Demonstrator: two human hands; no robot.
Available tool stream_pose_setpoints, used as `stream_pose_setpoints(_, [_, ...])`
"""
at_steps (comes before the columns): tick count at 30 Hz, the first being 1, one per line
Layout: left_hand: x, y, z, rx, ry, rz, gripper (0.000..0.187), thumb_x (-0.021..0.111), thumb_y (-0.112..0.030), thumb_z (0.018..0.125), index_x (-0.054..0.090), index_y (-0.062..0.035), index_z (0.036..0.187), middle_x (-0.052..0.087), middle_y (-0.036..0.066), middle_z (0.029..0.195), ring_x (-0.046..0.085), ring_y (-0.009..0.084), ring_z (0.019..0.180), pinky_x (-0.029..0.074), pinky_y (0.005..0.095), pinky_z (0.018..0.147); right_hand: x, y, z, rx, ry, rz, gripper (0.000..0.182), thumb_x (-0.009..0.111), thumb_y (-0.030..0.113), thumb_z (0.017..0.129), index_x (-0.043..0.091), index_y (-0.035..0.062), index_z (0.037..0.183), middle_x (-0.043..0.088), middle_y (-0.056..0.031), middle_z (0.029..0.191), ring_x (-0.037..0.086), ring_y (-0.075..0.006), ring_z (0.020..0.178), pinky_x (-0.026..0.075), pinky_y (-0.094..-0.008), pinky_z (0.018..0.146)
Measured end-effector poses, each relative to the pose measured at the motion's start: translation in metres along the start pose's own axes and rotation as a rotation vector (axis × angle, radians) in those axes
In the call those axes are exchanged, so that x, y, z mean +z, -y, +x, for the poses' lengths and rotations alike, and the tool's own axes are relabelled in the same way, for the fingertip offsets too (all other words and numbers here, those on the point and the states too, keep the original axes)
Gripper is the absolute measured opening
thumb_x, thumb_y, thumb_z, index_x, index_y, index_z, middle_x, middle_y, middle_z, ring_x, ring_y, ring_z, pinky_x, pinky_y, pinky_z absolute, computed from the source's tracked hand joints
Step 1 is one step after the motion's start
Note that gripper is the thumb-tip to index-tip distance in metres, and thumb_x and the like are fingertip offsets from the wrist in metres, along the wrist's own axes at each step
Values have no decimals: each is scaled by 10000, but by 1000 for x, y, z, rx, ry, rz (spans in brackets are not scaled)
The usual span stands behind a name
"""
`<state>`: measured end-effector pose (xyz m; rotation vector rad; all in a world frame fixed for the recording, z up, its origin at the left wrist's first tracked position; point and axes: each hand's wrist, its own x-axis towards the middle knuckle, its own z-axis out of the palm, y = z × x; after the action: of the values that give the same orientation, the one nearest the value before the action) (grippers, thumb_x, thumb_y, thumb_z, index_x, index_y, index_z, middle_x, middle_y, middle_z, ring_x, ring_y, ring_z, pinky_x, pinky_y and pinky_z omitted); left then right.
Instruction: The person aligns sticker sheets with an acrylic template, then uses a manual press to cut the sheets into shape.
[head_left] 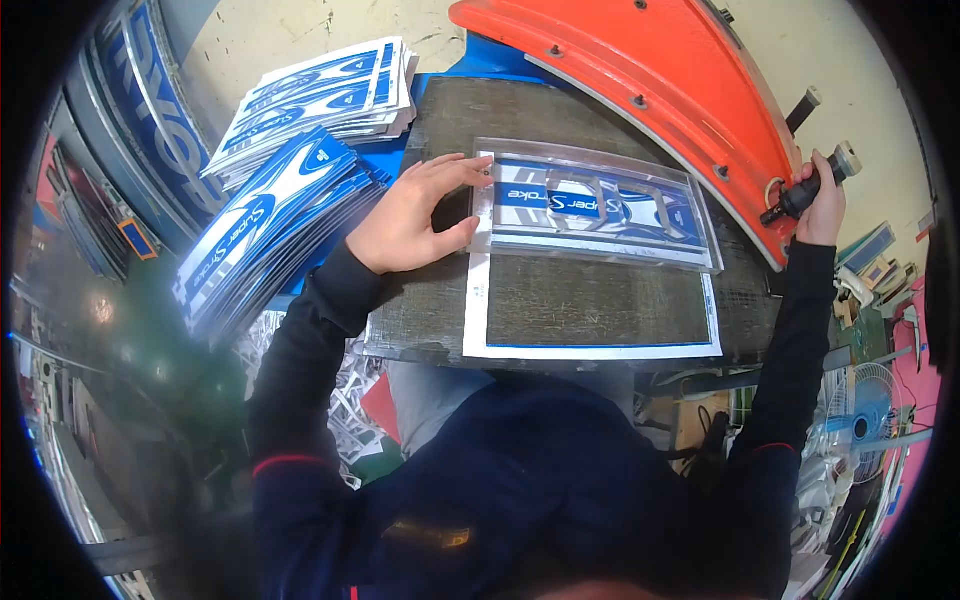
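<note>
A clear, thick-walled rectangular cutting die (600, 248) lies on the dark board, over a blue and white "Super Stroke" printed sheet (520, 208). Below the die, the sheet's white margin (590, 352) frames a rectangular cut-out through which the board shows. My left hand (420, 212) rests at the die's left end, fingertips touching its edge, thumb and fingers apart. Out to the right, my right hand (824, 205) is wrapped around the black handle (800, 197) at the end of the red press arm (640, 80).
Left of the dark board (450, 115) stand a stack of uncut printed sheets (320, 95) and a fanned pile of blue cut pieces (270, 220). Paper scraps (350, 410) lie below the board. A fan (862, 425) stands at the lower right.
</note>
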<state>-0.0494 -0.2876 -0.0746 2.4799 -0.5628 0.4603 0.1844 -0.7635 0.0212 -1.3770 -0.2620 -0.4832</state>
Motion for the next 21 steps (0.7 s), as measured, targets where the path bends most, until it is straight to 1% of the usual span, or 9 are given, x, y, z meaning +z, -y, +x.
stream_pose_setpoints(4, [1,-2,-3,-40,-33,-109,635,723,-212,835,504,-61,1412,480,176,1506,404,380,1417,319,461,1174,29,26,-57,27,179,86,150,617,168,989,537,43,963,523,-27,766,531,-140,736,449,-289,725])
stream_pose_setpoints(9, [-8,-20,11,-5,-125,-151,765,766,-240,846,403,-55,1494,410,195,1546,387,358,1429,304,444,1182,61,45,-110,29,353,173,139,585,138,991,538,29,1064,525,-37,792,550,-144,779,458,-300,740])
stream_pose_setpoints(11, [-18,-41,23,-9,-102,-196,794,782,-243,845,383,-47,1503,391,198,1555,384,357,1429,303,437,1183,70,53,-127,8,552,143,298,539,236,1015,536,-6,1188,593,-107,953,595,-184,906,483,-337,837])
stream_pose_setpoints(12, [-24,-54,30,87,-124,-179,829,778,-243,841,355,-34,1523,375,191,1570,342,335,1462,259,427,1203,77,58,-135,14,555,147,298,539,236,1015,536,-6,1188,593,-107,953,595,-184,906,483,-337,837])
stream_pose_setpoints(13, [-31,-69,37,185,-146,-164,865,773,-243,836,328,-20,1542,359,184,1584,300,314,1495,215,417,1222,84,64,-142,23,669,218,418,519,302,1018,505,-28,1273,597,-158,1089,600,-223,1015,475,-356,911])
stream_pose_setpoints(15, [-43,-102,48,321,-278,33,703,745,-139,877,415,9,1480,494,224,1472,487,308,1380,380,414,1143,86,65,-144,33,779,288,538,499,368,1021,474,-51,1359,601,-209,1225,605,-262,1125,467,-376,984])
stream_pose_setpoints(17, [-49,-116,45,302,-312,27,685,741,-129,879,423,13,1470,505,225,1458,502,306,1361,393,410,1129,89,57,-136,-312,750,44,709,455,475,1017,390,-71,1464,519,-238,1428,542,-317,1293,415,-414,1080])
stream_pose_setpoints(19, [-54,-127,42,264,-383,15,650,733,-110,884,440,19,1449,526,228,1429,531,301,1323,418,402,1101,68,44,-105,-326,631,-63,675,548,427,1001,404,-23,1483,513,-232,1449,516,-331,1331,391,-443,1108])
stream_pose_setpoints(21, [-56,-137,39,226,-451,0,614,726,-91,889,457,25,1429,548,230,1400,561,297,1285,444,394,1073,71,61,-83,-1121,264,-924,633,658,328,962,437,50,1485,514,-201,1457,517,-331,1329,380,-453,1119])
